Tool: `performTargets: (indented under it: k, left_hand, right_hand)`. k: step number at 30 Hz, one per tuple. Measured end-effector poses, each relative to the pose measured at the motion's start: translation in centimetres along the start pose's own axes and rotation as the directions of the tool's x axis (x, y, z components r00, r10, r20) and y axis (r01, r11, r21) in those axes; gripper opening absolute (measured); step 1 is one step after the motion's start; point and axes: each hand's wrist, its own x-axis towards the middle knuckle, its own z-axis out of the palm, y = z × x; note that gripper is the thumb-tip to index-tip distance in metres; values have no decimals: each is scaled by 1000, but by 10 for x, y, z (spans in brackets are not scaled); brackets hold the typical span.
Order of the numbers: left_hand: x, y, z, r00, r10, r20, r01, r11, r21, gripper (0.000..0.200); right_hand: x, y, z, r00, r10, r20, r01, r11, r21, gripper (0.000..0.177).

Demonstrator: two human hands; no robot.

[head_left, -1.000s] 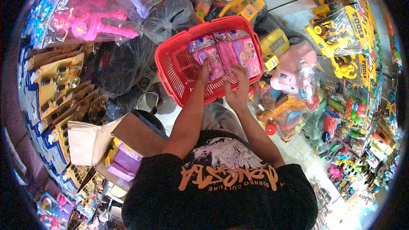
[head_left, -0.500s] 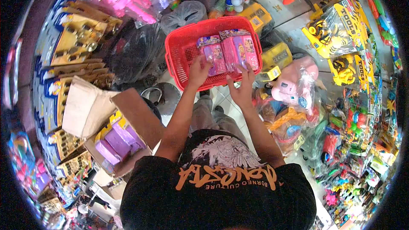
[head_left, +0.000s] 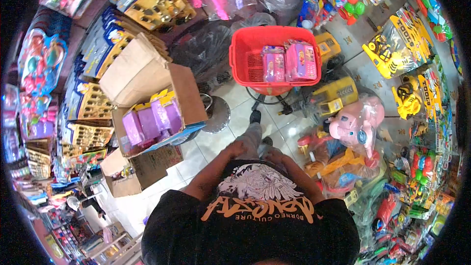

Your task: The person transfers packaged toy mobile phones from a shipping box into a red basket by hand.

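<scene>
My left hand (head_left: 237,148) is low in front of my waist, against the grey trousers (head_left: 251,135). On the other side my right hand (head_left: 273,154) is also down by my thigh. The fingers of both hands are dim and hard to make out. Ahead of me, apart from both hands, a red plastic basket (head_left: 248,44) sits on a stool. Inside it are pink and purple packaged toys (head_left: 300,61), with a smaller purple pack (head_left: 273,64) to their left.
At left an open cardboard box (head_left: 187,95) holds purple toy packs (head_left: 159,120). A round metal stool (head_left: 216,118) stands beside it. Yellow toy trucks (head_left: 338,95) and a pink bagged toy (head_left: 360,118) lie at right. Carded toys (head_left: 157,0) line the left side.
Both hands have left the packs in the basket and come back to my waist. The view has shifted, so the basket appears farther right and the cardboard box higher.
</scene>
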Motion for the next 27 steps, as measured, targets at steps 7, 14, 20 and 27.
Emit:
performTargets:
  k: [7,14,20,27]
  left_hand:
    - [-74,-22,-19,942,-333,-38,270,822,-501,52]
    - [-97,-72,28,950,-309,33,296,868,-398,54]
    - [-85,-157,68,997,-38,72,42,998,-47,53]
    - [-150,-177,-49,954,127,270,-3,908,-418,56]
  right_hand:
    - [-32,-39,-16,908,-30,417,-120,936,329,47]
    - [24,-23,-14,708,21,706,-185,970,156,62]
    - [0,-227,-70,821,-205,532,15,941,339,68]
    - [8,-371,-76,800,-352,486,223,927,303,50]
